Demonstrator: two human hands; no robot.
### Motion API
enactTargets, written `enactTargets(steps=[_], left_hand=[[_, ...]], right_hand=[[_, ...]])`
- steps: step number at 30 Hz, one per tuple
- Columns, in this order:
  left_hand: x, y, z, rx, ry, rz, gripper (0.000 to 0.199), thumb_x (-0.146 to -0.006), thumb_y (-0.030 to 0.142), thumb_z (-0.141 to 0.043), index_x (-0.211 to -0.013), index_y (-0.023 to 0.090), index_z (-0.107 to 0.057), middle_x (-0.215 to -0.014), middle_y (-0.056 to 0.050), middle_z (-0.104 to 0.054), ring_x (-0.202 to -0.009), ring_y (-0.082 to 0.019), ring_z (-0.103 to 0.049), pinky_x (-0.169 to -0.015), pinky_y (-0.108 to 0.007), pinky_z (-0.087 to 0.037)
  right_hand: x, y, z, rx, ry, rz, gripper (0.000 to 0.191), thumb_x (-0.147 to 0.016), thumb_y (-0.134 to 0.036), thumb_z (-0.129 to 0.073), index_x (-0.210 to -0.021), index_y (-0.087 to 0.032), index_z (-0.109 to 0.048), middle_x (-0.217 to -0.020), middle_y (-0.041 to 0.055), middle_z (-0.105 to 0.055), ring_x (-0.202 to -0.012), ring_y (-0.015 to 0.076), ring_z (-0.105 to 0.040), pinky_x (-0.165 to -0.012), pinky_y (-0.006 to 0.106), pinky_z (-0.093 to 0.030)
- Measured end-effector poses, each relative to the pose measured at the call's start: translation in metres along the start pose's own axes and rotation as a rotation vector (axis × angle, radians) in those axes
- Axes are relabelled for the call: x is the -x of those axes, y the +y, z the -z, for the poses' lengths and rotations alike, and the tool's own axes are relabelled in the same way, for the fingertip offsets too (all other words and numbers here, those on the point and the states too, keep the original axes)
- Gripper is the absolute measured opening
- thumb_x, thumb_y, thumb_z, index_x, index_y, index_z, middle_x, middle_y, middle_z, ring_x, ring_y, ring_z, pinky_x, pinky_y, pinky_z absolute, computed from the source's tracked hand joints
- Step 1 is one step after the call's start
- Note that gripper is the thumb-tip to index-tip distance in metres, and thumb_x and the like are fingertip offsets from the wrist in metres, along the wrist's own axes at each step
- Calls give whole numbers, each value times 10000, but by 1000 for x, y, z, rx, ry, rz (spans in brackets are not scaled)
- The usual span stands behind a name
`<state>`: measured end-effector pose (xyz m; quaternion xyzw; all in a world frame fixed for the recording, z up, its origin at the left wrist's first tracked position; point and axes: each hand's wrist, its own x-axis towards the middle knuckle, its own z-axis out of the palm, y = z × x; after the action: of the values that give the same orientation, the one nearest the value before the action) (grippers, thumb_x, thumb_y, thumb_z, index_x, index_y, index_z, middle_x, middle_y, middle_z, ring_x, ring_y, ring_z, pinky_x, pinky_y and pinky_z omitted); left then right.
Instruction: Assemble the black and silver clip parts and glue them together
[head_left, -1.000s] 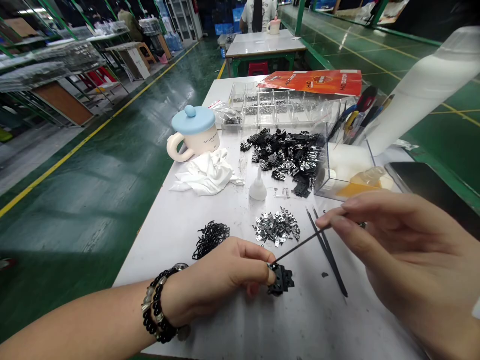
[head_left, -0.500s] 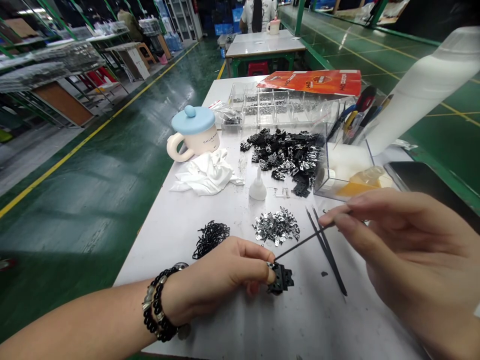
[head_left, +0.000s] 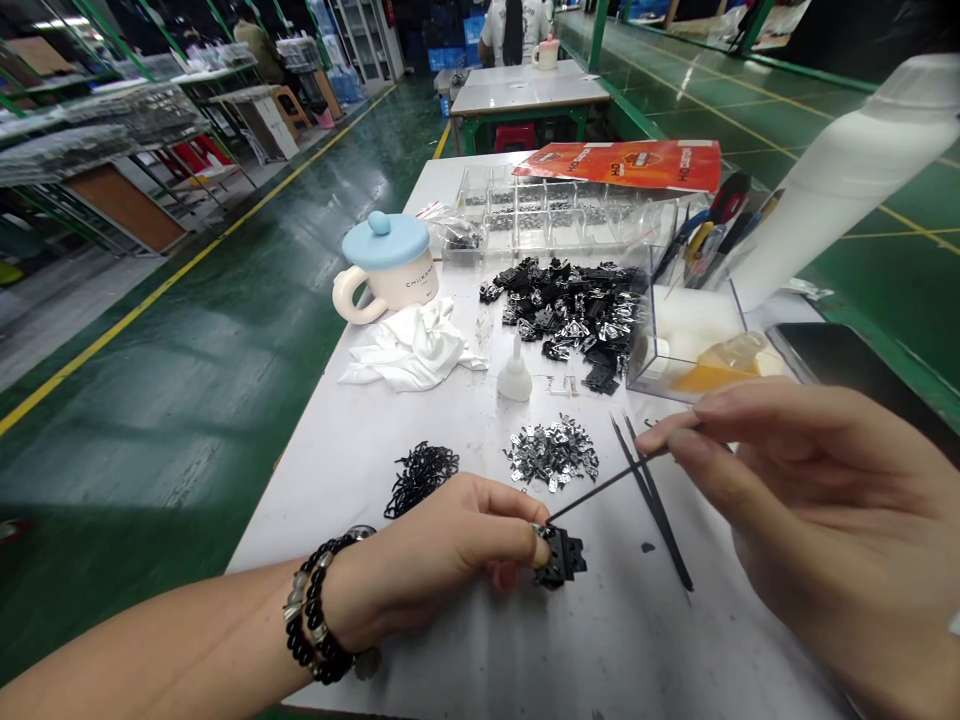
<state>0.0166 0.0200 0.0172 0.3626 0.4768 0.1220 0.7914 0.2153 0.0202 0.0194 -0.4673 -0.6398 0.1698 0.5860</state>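
My left hand (head_left: 457, 550) pinches a small black part (head_left: 561, 558) between thumb and fingers, low over the white table (head_left: 315, 450). In my right hand (head_left: 817, 500) a thin dark rod (head_left: 600, 489) is held between thumb and index finger. Its far tip meets the upper edge of the part, beside my left fingertips. Black tweezers (head_left: 660, 520) lie on the table under the rod. Beyond my left hand are a heap of small black wire-like pieces (head_left: 421, 478) and a heap of small silver metal pieces (head_left: 553, 452).
A large pile of black and metal parts (head_left: 577, 310) lies farther back, near a white nozzle bottle (head_left: 515, 372). Around it are a lidded mug (head_left: 394, 265), white cloth (head_left: 416, 345), compartment box (head_left: 532, 235), clear tool holder (head_left: 660, 370), tall white bottle (head_left: 847, 180) and dark flat device (head_left: 862, 375).
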Motion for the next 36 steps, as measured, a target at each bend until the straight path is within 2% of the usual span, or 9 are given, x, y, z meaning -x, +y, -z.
enactTargets(steps=[6,9,12,16,19,27,31,36], left_hand=[[0,-1,0,7,-8,-2,109,-657,154,-575,-698,93,-656,-608,1,-534,-516,-58,-399,-506,-188,-288],[0,-2,1,21,-4,-2,80,-657,151,-581,-680,103,-640,-594,8,-526,-511,-58,-397,-505,-187,-287],[0,-2,1,45,0,-2,38,-653,142,-585,-652,112,-609,-566,22,-501,-502,-56,-389,-507,-184,-288],[-1,-2,0,48,5,5,37,-649,146,-595,-660,112,-604,-566,23,-500,-503,-55,-395,-509,-182,-289],[-1,-2,0,48,6,6,41,-648,151,-598,-664,113,-603,-572,21,-500,-505,-54,-395,-510,-183,-288],[-1,-2,0,30,6,-7,48,-650,160,-600,-644,113,-592,-565,20,-480,-511,-60,-391,-516,-186,-294],[-1,-1,1,28,-11,6,47,-663,149,-590,-677,107,-606,-578,18,-486,-522,-60,-395,-522,-182,-300],[-1,-3,1,47,8,-11,50,-660,150,-594,-672,105,-611,-586,13,-507,-517,-58,-400,-511,-175,-300]], right_hand=[[-2,0,0,-29,-9,10,263,-700,-69,-704,-897,-236,-658,-847,-17,-631,-734,128,-583,-597,235,-544],[-4,-4,1,-88,31,-70,252,-712,-62,-687,-891,-232,-641,-828,-16,-639,-707,126,-613,-613,229,-556],[-4,-7,2,-176,-32,-123,239,-701,-66,-693,-878,-210,-624,-778,-7,-638,-647,127,-630,-578,214,-558],[-3,-7,1,-260,-152,-45,266,-698,-24,-670,-902,-179,-600,-824,-1,-625,-661,120,-643,-595,195,-583],[-2,-6,1,-283,-180,-54,272,-706,4,-640,-905,-174,-584,-848,-2,-618,-677,124,-649,-628,210,-596],[-2,-7,1,-251,-136,-41,265,-703,5,-649,-892,-170,-586,-845,0,-624,-686,111,-643,-631,181,-581],[0,-9,1,-258,-173,-74,248,-726,-15,-639,-891,-192,-584,-851,-3,-611,-688,116,-639,-640,218,-577],[-4,-5,12,-190,-98,-120,237,-768,-108,-649,-946,-238,-561,-852,15,-608,-731,155,-611,-659,294,-519]])
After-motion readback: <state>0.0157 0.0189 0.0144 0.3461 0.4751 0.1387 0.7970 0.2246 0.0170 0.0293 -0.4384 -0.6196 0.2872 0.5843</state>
